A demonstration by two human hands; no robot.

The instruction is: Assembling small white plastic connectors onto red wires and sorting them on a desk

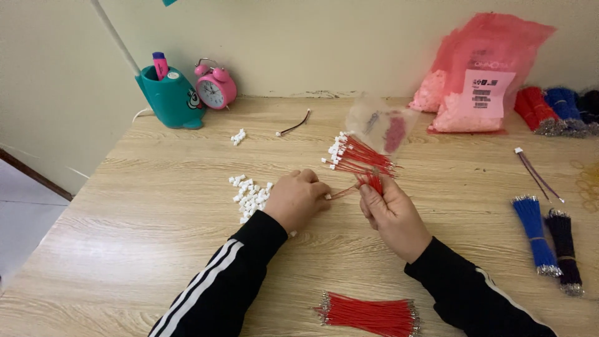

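Two hands meet over red wires on a wooden bench.

The right hand [392, 209] grips a fanned bunch of red wires [360, 159], its white-tipped ends pointing up and left. The left hand [298, 196] pinches one loose wire [343, 191] lying crosswise between both hands, with the pile of white connectors [249, 193] just to its left.

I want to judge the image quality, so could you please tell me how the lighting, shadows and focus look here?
Head view: soft, even light on the wooden table, only faint shadows beneath the left hand and right hand; the red wires and white connectors look fairly sharp; the pink bag shows mild glare.
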